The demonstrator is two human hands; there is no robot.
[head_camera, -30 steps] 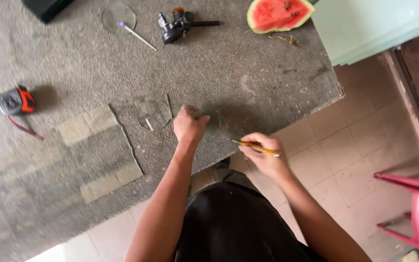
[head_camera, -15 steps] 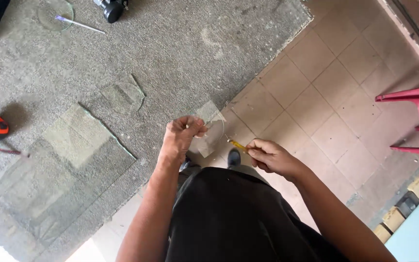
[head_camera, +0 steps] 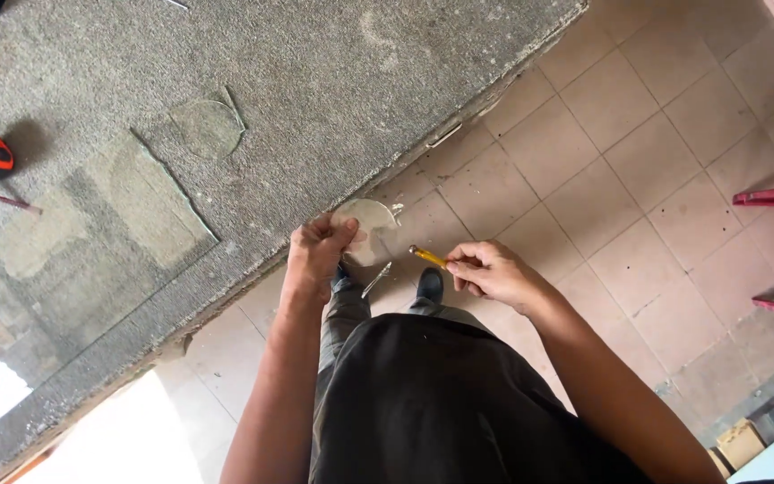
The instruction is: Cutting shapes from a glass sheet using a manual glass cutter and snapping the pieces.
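Left hand (head_camera: 317,255) grips round glass piece (head_camera: 367,228), lower edge hidden by fingers. Right hand (head_camera: 493,273) closed around yellow-tipped tool (head_camera: 428,257), shaft hidden in fist.

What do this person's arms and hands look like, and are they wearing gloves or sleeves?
No gloves: the left hand and the right hand are both bare, with no rings or watch visible. Both forearms are uncovered too; no sleeve shows along them in this view. The person wears a dark top and grey trousers.
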